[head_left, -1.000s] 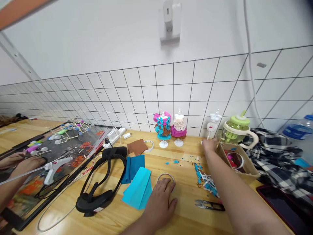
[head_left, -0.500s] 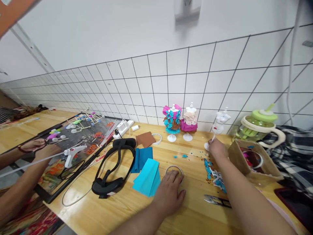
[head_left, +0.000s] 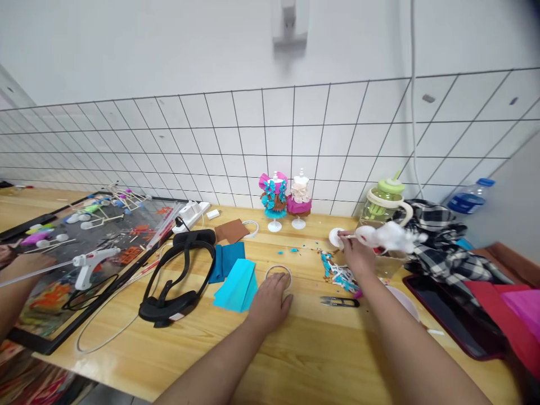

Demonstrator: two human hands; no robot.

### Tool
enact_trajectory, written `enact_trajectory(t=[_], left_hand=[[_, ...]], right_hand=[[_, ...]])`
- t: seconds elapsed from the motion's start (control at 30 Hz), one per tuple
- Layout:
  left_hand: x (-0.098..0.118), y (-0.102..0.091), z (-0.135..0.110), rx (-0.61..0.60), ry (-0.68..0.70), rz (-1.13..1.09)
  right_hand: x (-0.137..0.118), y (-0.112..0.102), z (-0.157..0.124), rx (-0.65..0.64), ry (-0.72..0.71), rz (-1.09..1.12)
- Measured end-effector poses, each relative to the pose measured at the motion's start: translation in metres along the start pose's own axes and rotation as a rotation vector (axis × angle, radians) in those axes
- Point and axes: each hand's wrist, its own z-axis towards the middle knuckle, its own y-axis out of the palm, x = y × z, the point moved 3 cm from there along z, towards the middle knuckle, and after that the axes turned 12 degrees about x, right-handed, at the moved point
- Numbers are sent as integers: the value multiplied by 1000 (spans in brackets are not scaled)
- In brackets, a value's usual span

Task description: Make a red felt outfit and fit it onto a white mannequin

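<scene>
My left hand (head_left: 270, 299) lies flat on the table, palm down with fingers stretched out, its fingertips over the near part of a thin tape roll (head_left: 278, 267). My right hand (head_left: 358, 256) pinches the stem of a small white dress form (head_left: 390, 236). That form is tipped onto its side, with its round base to the left and its blurred torso pointing right. Two dressed mini dress forms stand upright by the wall: one in blue, brown and pink ruffles (head_left: 274, 197), one in cream and magenta (head_left: 299, 197). Light-blue crepe paper (head_left: 237, 286) lies left of my left hand.
Thread snips (head_left: 340, 302) and paper scraps (head_left: 337, 273) lie near my right forearm. A cardboard box, green-lidded jug (head_left: 379, 199) and dark tablet (head_left: 455, 318) are at right. Left are a black headset (head_left: 169, 309), a glue gun (head_left: 95, 261) and another person's arm (head_left: 21, 287).
My right hand has tipped the white dress form from upright to sideways, its top swinging right. My left hand stays at the tape roll. The view has turned right.
</scene>
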Motion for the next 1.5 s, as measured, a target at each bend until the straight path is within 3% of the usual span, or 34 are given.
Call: enact_trajectory(t=[0.1, 0.2, 0.3, 0.43, 0.5, 0.6, 0.7, 0.77, 0.9, 1.03, 1.2, 1.33, 1.5], left_hand=[[-2, 0, 0, 26, -42, 4], [-3, -4, 5, 122, -190, -64], [6, -5, 18, 131, -348, -385], [26, 0, 35, 108, -361, -775], [28, 6, 37, 172, -383, -870], [23, 15, 35, 230, -384, -936], [17, 21, 34, 176, -337, -879], [16, 24, 35, 109, -294, -808], [18, 31, 35, -55, -195, -684], [16, 34, 32, -77, -198, -648], [18, 28, 31, -25, -109, -547], [19, 21, 31, 79, -15, -320], [16, 24, 31, 21, -13, -197]], right_hand=[[-12, -2, -20, -88, -56, 95], [-35, 7, -59, -248, -167, 196], [-64, 17, -101, -347, -273, 256], [-85, 13, -127, -397, -367, 269], [-74, 2, -129, -396, -410, 231], [-31, -18, -132, -292, -464, -39], [18, -32, -157, -221, -474, -183], [37, -36, -181, -208, -515, -216], [44, -49, -196, -134, -555, -225], [58, -72, -156, 112, -358, -399], [85, -76, -130, 28, -380, -539], [90, -84, -146, -8, -440, -517], [107, -108, -180, 45, -452, -415]])
